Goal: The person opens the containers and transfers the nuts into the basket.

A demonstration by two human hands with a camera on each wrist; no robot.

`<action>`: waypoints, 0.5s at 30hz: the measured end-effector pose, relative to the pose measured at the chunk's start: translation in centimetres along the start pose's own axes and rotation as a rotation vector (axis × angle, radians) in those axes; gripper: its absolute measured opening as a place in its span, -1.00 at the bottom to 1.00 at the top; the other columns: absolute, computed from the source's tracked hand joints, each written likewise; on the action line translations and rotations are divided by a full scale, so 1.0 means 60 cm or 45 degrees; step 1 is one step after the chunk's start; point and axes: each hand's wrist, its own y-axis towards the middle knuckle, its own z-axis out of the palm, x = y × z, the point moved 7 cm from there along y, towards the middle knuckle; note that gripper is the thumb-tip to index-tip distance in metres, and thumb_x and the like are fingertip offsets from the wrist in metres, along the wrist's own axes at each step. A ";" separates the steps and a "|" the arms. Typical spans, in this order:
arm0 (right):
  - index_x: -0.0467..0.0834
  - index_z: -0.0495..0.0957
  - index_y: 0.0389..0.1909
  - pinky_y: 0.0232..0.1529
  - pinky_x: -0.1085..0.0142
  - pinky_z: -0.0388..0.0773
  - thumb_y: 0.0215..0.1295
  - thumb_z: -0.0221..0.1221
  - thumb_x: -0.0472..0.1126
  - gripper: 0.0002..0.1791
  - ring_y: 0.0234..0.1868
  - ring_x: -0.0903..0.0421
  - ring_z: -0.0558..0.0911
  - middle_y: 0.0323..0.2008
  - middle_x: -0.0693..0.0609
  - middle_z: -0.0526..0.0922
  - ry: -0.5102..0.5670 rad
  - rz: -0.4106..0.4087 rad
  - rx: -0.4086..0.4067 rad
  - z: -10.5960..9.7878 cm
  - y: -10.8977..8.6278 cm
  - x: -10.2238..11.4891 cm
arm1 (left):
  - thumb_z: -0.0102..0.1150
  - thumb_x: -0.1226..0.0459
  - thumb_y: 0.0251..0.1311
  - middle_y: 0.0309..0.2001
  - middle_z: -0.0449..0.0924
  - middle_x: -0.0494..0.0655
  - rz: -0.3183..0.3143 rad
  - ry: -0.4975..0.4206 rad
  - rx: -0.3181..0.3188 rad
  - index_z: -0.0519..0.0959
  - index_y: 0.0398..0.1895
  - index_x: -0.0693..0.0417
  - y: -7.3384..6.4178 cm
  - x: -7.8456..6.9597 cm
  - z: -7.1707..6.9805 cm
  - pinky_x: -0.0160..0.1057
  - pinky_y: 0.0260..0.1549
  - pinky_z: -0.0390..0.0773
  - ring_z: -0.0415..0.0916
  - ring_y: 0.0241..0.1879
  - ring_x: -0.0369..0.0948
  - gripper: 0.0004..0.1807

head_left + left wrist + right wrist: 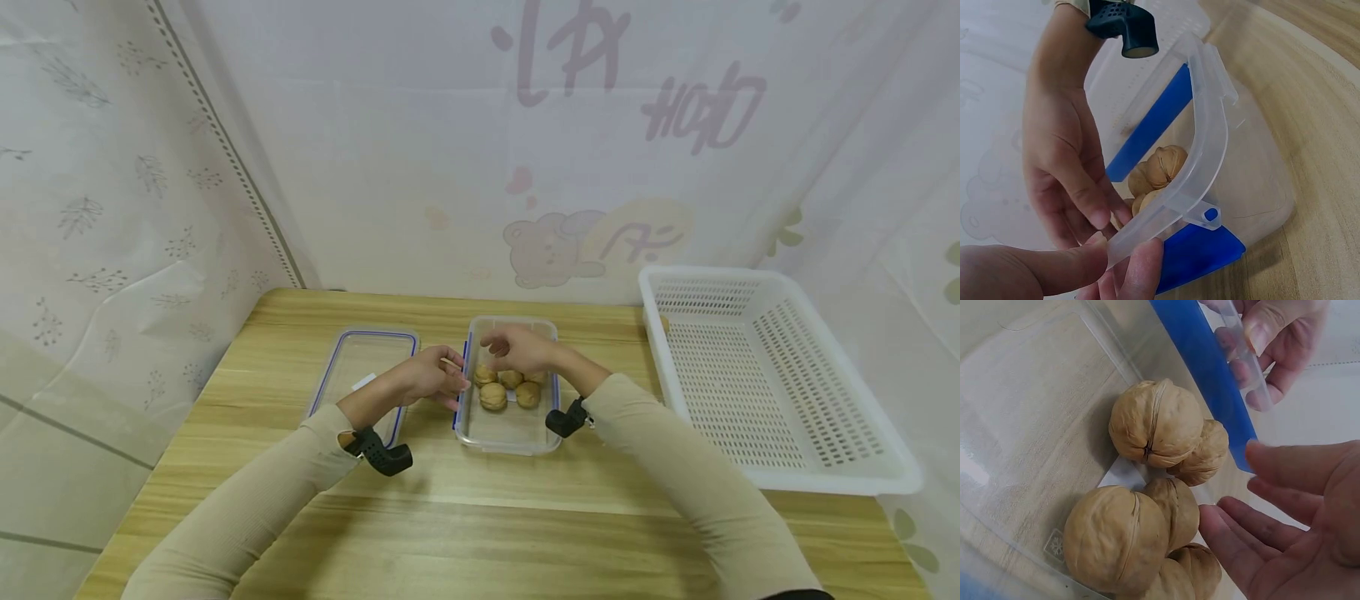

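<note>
A clear plastic food container with blue side clips stands on the table, with several walnuts inside. My left hand pinches its left rim; in the left wrist view the thumb lies over the rim and the fingers sit outside it, beside a blue clip. Over the far part of the container hovers my right hand. Its fingers are loosely spread and hold nothing in the right wrist view, with one fingertip right beside a walnut.
A clear lid with a blue seal lies left of the container, partly behind the left forearm. To the right stands a large white plastic basket, a small brown item at its left side. Patterned cloth hangs behind the wooden table.
</note>
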 end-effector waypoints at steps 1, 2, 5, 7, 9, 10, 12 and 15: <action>-0.41 0.37 0.36 0.35 0.07 0.53 0.42 0.20 -0.38 -0.47 0.30 -0.20 0.51 0.29 -0.33 0.49 -0.003 -0.003 0.006 0.001 0.001 -0.001 | 0.11 0.55 0.39 -0.03 0.47 0.20 -0.001 -0.001 0.000 0.25 0.24 0.40 0.000 0.000 0.000 -0.16 -0.20 0.81 0.59 -0.14 -0.04 -0.57; -0.40 0.39 0.35 0.35 0.08 0.54 0.40 0.20 -0.41 -0.47 0.29 -0.19 0.52 0.28 -0.32 0.51 0.002 -0.004 0.015 0.002 0.002 -0.002 | 0.11 0.55 0.39 -0.02 0.47 0.20 0.000 0.001 0.003 0.24 0.25 0.41 0.001 0.000 0.000 -0.16 -0.20 0.81 0.59 -0.14 -0.04 -0.57; -0.39 0.43 0.33 0.33 0.11 0.56 0.37 0.22 -0.43 -0.49 0.27 -0.16 0.54 0.26 -0.27 0.54 -0.011 -0.004 0.037 0.006 0.004 -0.002 | 0.11 0.54 0.40 -0.01 0.47 0.21 0.001 0.003 0.004 0.24 0.26 0.41 0.002 0.000 -0.001 -0.16 -0.20 0.81 0.59 -0.13 -0.05 -0.56; -0.37 0.45 0.31 0.31 0.12 0.57 0.36 0.24 -0.42 -0.49 0.25 -0.13 0.55 0.22 -0.25 0.57 -0.017 0.010 0.052 0.010 0.005 -0.003 | 0.12 0.54 0.39 -0.01 0.47 0.20 -0.001 0.000 0.004 0.23 0.27 0.42 0.002 0.001 -0.001 -0.17 -0.20 0.81 0.58 -0.14 -0.05 -0.54; -0.34 0.48 0.30 0.30 0.14 0.58 0.35 0.25 -0.40 -0.50 0.23 -0.12 0.57 0.19 -0.23 0.60 -0.020 0.029 0.057 0.015 0.006 -0.004 | 0.12 0.53 0.39 -0.02 0.47 0.20 0.001 0.001 0.002 0.23 0.28 0.44 0.002 0.001 -0.001 -0.17 -0.21 0.81 0.58 -0.15 -0.06 -0.53; -0.33 0.49 0.29 0.29 0.14 0.58 0.34 0.27 -0.39 -0.51 0.22 -0.11 0.57 0.17 -0.22 0.61 -0.020 0.039 0.056 0.016 0.007 -0.005 | 0.12 0.54 0.39 -0.03 0.47 0.20 0.002 -0.001 0.000 0.23 0.28 0.44 0.002 0.001 -0.001 -0.17 -0.22 0.82 0.58 -0.16 -0.07 -0.53; -0.31 0.51 0.28 0.28 0.15 0.58 0.34 0.28 -0.38 -0.52 0.21 -0.09 0.57 0.14 -0.21 0.62 -0.025 0.060 0.054 0.020 0.010 -0.008 | 0.12 0.54 0.39 -0.03 0.47 0.19 0.003 -0.001 -0.001 0.23 0.28 0.44 0.001 0.000 -0.001 -0.17 -0.22 0.82 0.57 -0.17 -0.08 -0.53; -0.28 0.54 0.24 0.26 0.14 0.59 0.32 0.30 -0.37 -0.54 0.18 -0.07 0.58 0.11 -0.17 0.64 -0.044 0.080 0.038 0.023 0.014 -0.010 | 0.12 0.53 0.39 -0.03 0.46 0.20 0.010 0.003 0.003 0.22 0.28 0.44 -0.001 -0.001 0.000 -0.17 -0.22 0.82 0.57 -0.17 -0.08 -0.53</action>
